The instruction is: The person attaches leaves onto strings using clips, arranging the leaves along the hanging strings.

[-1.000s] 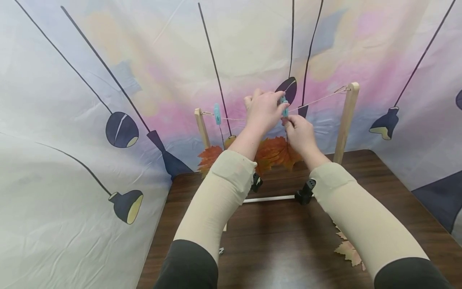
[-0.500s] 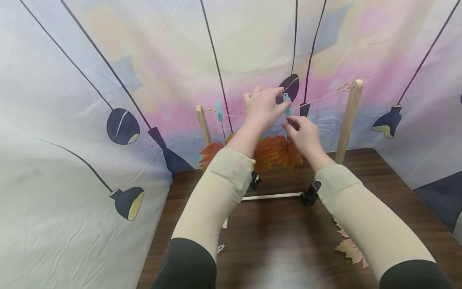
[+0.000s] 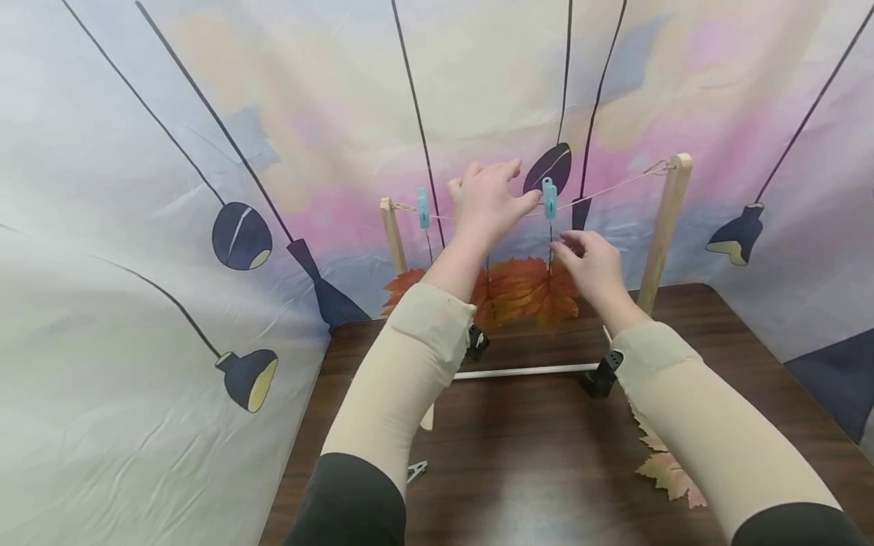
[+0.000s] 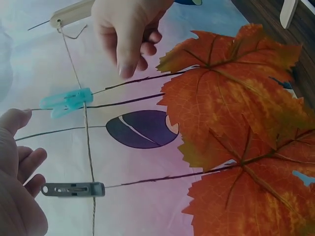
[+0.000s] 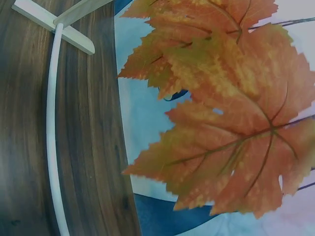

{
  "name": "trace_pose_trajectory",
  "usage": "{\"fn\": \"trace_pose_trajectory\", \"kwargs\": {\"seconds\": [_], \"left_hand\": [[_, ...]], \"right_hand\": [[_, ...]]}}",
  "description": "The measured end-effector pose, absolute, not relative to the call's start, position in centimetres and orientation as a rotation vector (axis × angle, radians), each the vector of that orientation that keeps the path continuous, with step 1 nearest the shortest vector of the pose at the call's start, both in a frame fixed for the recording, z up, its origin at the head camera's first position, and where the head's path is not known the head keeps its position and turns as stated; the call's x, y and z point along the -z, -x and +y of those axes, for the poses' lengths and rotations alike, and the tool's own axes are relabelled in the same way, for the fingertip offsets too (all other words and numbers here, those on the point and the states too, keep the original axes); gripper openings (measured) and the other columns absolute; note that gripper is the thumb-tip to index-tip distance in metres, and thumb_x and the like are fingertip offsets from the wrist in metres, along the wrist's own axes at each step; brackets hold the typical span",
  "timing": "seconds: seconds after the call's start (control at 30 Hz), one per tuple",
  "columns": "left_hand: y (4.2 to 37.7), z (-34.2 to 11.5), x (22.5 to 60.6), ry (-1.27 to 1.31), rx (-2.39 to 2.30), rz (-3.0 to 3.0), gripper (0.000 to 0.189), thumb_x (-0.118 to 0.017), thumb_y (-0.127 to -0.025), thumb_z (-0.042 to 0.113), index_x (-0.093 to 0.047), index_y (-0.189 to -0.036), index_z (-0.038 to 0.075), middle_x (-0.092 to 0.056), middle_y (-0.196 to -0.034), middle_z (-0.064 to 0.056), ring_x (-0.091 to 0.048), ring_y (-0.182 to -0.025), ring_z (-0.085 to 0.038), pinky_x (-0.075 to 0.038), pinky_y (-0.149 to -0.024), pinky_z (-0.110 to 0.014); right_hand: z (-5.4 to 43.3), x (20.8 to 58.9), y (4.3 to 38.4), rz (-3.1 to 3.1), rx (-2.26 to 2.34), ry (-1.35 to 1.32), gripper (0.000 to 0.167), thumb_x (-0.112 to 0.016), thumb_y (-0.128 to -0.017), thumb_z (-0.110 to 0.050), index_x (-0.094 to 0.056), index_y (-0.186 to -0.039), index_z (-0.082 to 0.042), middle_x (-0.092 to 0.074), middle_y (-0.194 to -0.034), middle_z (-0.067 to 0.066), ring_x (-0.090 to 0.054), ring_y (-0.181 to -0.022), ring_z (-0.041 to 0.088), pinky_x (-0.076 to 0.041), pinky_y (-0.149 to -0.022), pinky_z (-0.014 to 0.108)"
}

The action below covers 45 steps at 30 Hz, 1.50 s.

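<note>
A light-blue clothespin (image 3: 549, 199) grips the cord and the dark stem of an orange maple leaf (image 3: 551, 297) hanging below. Left of it, my left hand (image 3: 488, 201) is held with thumb and fingers spread, holding nothing. My right hand (image 3: 592, 262) is just right of the stem, fingers loosely bent; in the left wrist view its thumb tip is apart from the stem. A second light-blue clothespin (image 3: 423, 208) sits at the cord's left end. The left wrist view also shows a grey clothespin (image 4: 74, 189) on the cord, with another orange leaf (image 4: 256, 191) hanging from it.
Wooden posts (image 3: 661, 235) hold up the cord, with a white rod (image 3: 526, 371) low between them. On the brown table (image 3: 519, 455) lie a loose grey clothespin (image 3: 416, 472) and pinkish leaves (image 3: 672, 478). A printed cloth (image 3: 328, 114) hangs behind.
Both hands have come off the light-blue clothespin and the stem. My left hand drew back left with its fingers spreading; my right hand moved down and right. The clothespin stays on the cord.
</note>
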<state>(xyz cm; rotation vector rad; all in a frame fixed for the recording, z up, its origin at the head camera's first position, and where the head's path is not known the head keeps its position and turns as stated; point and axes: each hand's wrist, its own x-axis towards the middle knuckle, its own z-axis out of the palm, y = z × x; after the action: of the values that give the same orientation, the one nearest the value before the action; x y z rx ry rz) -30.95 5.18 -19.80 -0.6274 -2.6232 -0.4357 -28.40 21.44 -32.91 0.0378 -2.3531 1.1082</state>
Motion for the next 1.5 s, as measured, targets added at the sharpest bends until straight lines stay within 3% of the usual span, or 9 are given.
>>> {"fn": "trace_pose_trajectory", "kwargs": {"seconds": [0.73,1.0,1.2,1.37,1.5], "left_hand": [[30.9,0.3,21.1,0.585,0.812,-2.498,0.067,-0.065,-0.083,0.049,-0.043,-0.142,0.024,-0.049,-0.136,0.012,-0.036,-0.126,-0.016,-0.021,-0.099,-0.046],[30.3,-2.5,23.1,0.578,1.067,-2.385,0.064,-0.066,-0.085,0.041,-0.043,-0.142,0.022,-0.051,-0.134,0.011,-0.040,-0.123,-0.013,-0.013,-0.105,-0.047],[30.6,-3.8,24.9,0.593,1.135,-2.294,0.063,-0.068,-0.084,0.037,-0.046,-0.140,0.018,-0.052,-0.134,0.006,-0.041,-0.120,-0.016,-0.020,-0.104,-0.045],[30.5,-4.8,26.2,0.655,1.147,-2.226,0.064,-0.069,-0.084,0.030,-0.045,-0.140,0.010,-0.053,-0.133,-0.001,-0.046,-0.112,-0.021,-0.030,-0.095,-0.041],[30.2,-5.8,28.1,0.756,1.157,-2.166,0.063,-0.068,-0.084,0.024,-0.044,-0.139,0.006,-0.053,-0.133,-0.006,-0.045,-0.114,-0.023,-0.034,-0.096,-0.037]], "right_hand": [[25.0,36.1,26.8,-2.335,-1.041,-0.013,0.040,-0.058,-0.094,-0.029,-0.061,-0.117,0.004,-0.060,-0.106,0.020,-0.057,-0.096,0.033,-0.044,-0.084,0.047],[25.1,36.8,26.5,-2.354,-1.033,-0.015,0.041,-0.056,-0.094,-0.032,-0.062,-0.115,0.003,-0.061,-0.104,0.019,-0.057,-0.094,0.033,-0.044,-0.082,0.047],[25.0,37.2,25.9,-2.345,-1.047,-0.022,0.038,-0.058,-0.094,-0.028,-0.062,-0.113,0.005,-0.060,-0.101,0.020,-0.057,-0.092,0.032,-0.044,-0.080,0.046],[25.1,37.8,25.5,-2.366,-1.037,-0.022,0.038,-0.057,-0.094,-0.029,-0.062,-0.113,0.004,-0.060,-0.101,0.020,-0.056,-0.091,0.032,-0.042,-0.080,0.046],[25.3,38.7,25.0,-2.380,-1.032,-0.004,0.039,-0.058,-0.093,-0.030,-0.063,-0.112,0.004,-0.061,-0.099,0.019,-0.056,-0.089,0.030,-0.041,-0.078,0.045]]}}
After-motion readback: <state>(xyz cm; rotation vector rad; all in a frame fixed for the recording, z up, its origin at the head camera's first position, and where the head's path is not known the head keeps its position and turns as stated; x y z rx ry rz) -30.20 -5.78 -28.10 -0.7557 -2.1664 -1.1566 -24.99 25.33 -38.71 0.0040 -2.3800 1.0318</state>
